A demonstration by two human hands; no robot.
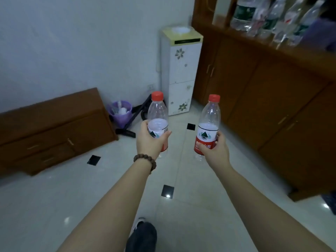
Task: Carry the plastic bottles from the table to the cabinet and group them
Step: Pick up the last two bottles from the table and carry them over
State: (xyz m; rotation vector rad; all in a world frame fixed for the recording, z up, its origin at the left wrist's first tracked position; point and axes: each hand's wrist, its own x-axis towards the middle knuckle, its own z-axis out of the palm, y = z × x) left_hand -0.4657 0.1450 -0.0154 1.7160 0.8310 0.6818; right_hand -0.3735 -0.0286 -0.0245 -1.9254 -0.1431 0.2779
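Two clear plastic bottles were up in the air over the tiled floor [190, 206], one per hand, both upright with red caps and red-and-white labels. Left hand [151, 140] was wrapped round the label of the left bottle [157, 115], fingers closed on it, with a brown bead bracelet [145, 160] on that wrist. Right hand [213, 149] had the right bottle [209, 120] gripped lower down on the red part of its label, thumb on one side and fingers curled round the other. The two bottles were near each other but not touching.

Off to the right was the wooden cabinet [263, 79], and on its ledge a blurry bunch of clear bottles [272, 17] stood packed close together. A white water dispenser [180, 70] sat in the corner beside it, a purple bin [121, 111] near that, and a low wooden unit [54, 128] along the left wall
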